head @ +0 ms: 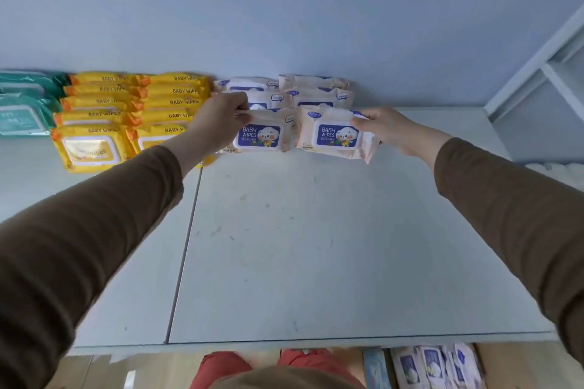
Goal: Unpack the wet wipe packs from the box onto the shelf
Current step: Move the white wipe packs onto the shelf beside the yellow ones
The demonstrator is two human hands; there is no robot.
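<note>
Two peach wet wipe packs with blue "BABY WIPES" labels stand at the front of two rows on the white shelf (316, 230). My left hand (218, 118) grips the top left corner of the left pack (264, 133). The right pack (335, 134) is tilted, and my right hand (387, 126) holds its right end. Behind them stand more peach packs (316, 88) against the blue wall. The box (442, 366) with several more packs shows at the bottom right, below the shelf edge.
Two rows of yellow baby wipe packs (136, 110) stand left of the peach ones, and green packs (25, 104) lie at the far left. A white shelf frame (543, 73) rises at the right. The shelf's front edge runs along the bottom.
</note>
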